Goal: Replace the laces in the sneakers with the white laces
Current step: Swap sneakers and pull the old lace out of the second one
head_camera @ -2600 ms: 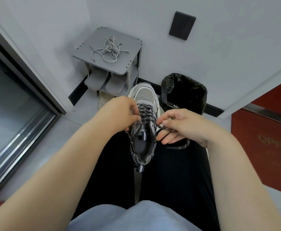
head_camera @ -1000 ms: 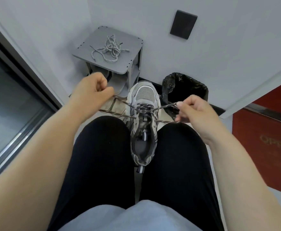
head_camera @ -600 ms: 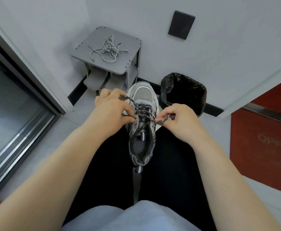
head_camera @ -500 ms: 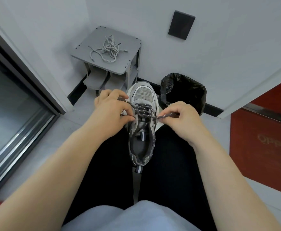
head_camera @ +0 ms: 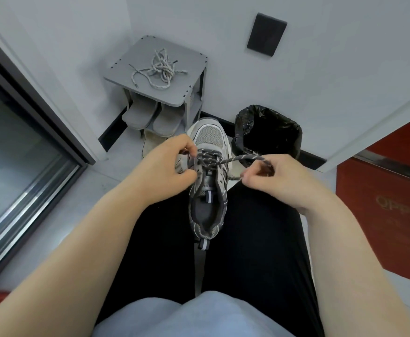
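A grey and white sneaker point(head_camera: 209, 190) rests between my thighs, toe pointing away from me. A dark speckled lace point(head_camera: 209, 158) crosses its upper eyelets. My left hand point(head_camera: 167, 166) is at the sneaker's left side, fingers pinched on the left end of the lace. My right hand point(head_camera: 269, 176) is to the right of the sneaker and grips the other end, which stretches taut from the eyelets to my fingers. A pile of whitish laces point(head_camera: 159, 69) lies on the grey shoe rack point(head_camera: 187, 93) ahead.
Grey slippers point(head_camera: 140, 115) sit on the rack's lower shelf. A bin lined with a black bag point(head_camera: 269, 132) stands right of the sneaker's toe against the white wall. A glass sliding door point(head_camera: 16, 147) runs along the left, a red panel point(head_camera: 384, 203) at right.
After pulling both lace ends wide apart, my hands came back to the sneaker. In the last half second my right hand drew its end a little further to the right.
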Demonstrator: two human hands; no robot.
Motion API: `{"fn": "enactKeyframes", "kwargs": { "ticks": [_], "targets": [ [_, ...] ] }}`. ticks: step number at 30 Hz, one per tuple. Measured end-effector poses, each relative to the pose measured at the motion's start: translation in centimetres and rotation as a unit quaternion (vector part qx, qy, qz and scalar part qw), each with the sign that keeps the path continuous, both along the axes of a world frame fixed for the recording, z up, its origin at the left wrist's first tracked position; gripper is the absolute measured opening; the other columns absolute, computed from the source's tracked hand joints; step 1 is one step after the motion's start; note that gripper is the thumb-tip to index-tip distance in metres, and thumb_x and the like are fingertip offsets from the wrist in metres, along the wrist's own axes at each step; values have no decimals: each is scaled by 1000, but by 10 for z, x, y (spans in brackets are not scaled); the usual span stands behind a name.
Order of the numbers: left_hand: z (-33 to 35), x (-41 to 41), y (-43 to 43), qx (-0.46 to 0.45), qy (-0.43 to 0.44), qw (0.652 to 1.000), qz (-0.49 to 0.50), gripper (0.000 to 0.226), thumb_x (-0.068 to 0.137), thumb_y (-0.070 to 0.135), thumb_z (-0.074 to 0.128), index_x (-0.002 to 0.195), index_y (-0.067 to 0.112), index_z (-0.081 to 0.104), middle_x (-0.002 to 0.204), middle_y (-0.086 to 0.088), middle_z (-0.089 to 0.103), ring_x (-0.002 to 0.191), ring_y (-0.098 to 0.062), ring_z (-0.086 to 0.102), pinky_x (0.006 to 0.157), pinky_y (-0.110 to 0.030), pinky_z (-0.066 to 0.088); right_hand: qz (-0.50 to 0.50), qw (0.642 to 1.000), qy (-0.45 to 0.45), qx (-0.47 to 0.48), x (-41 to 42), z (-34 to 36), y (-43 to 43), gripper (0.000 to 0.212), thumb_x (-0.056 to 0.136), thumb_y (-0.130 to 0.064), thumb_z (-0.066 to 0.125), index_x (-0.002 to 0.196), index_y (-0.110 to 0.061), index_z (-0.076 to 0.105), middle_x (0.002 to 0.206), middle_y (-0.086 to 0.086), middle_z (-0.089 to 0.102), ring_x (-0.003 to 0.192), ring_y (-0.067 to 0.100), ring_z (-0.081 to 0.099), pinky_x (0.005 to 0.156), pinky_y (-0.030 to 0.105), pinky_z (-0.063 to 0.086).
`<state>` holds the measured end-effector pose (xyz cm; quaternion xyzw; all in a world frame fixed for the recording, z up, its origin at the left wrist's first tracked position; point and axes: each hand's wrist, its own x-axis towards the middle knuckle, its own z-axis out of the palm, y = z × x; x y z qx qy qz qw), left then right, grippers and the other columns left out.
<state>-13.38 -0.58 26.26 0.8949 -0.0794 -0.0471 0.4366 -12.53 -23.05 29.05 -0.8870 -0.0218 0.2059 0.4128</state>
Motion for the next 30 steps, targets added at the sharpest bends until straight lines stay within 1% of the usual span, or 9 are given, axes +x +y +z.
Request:
{"fn": "enactKeyframes", "kwargs": {
  "ticks": [3, 5, 6, 8, 10, 14, 20, 23, 30],
  "targets": [
    [-1, 2, -3, -20, 28, 999, 18, 16, 82, 23, 55, 96, 30, 53, 93, 12, 61, 90, -8, 59, 82, -30, 50, 55, 998, 3, -11, 1, 3, 6, 57, 62, -45, 79, 113, -28, 59, 115, -13, 61, 108, 3, 56, 97, 29, 44],
    [-2, 4, -7, 20, 13, 999, 43, 9, 84, 34, 57, 92, 29, 57, 83, 12, 62, 81, -7, 60, 78, -31, 51, 14, 999, 8, 37, 1, 1, 16, 72, 57, -62, 72, 120, -32, 54, 118, -14, 59, 110, 2, 55, 100, 31, 44],
    [-2, 4, -9, 52, 8, 998, 46, 17, 81, 41, 60, 90, 27, 58, 79, 12, 62, 77, -5, 59, 74, -28, 51, -5, 1000, -3, 27, 0, -2, 22, 68, 59, -64, 69, 117, -31, 54, 113, -14, 61, 105, 2, 58, 97, 32, 46],
    [-2, 3, -14, 104, 11, 994, 42, 33, 71, 48, 67, 91, 25, 55, 74, 13, 60, 70, -1, 56, 67, -24, 47, 11, 994, -44, -98, -3, -7, 36, 59, 67, -65, 62, 113, -28, 52, 103, -12, 62, 94, 7, 60, 88, 32, 50],
    [-3, 3, -17, 143, 12, 989, 38, 37, 69, 42, 70, 96, 24, 53, 72, 12, 57, 68, -5, 53, 66, -25, 44, 58, 971, -82, -218, -7, -12, 47, 54, 78, -60, 57, 115, -21, 50, 102, -4, 64, 94, 18, 61, 79, 33, 49],
    [0, 5, -16, 134, 23, 990, 45, 29, 72, 22, 65, 99, 20, 58, 71, 13, 53, 74, -10, 51, 69, -23, 40, 93, 945, -148, -278, -12, -18, 58, 29, 84, -42, 58, 96, -16, 54, 93, 5, 64, 89, 28, 59, 67, 33, 42],
    [9, -1, -9, 109, 23, 994, 23, 30, 71, 16, 68, 100, 20, 63, 69, 16, 53, 69, -5, 51, 70, -20, 42, 27, 966, -168, -195, -26, -12, 51, 15, 79, -24, 56, 68, -14, 52, 66, 1, 57, 66, 24, 50, 56, 32, 38],
    [12, -8, -7, 111, 22, 994, -6, 27, 73, 15, 68, 99, 20, 63, 67, 17, 53, 66, 6, 48, 63, -6, 38, 12, 973, -163, -161, -40, -13, 44, 16, 78, -24, 58, 68, -11, 55, 61, 3, 57, 63, 22, 52, 59, 32, 41],
    [5, -28, -9, 122, 55, 989, -57, 26, 73, 13, 67, 95, 22, 59, 66, 14, 57, 59, 12, 50, 58, -4, 37, 9, 989, -116, -92, -63, -29, 30, 11, 77, -20, 61, 71, -11, 61, 58, 3, 54, 58, 16, 50, 56, 29, 39]
  ]
}}
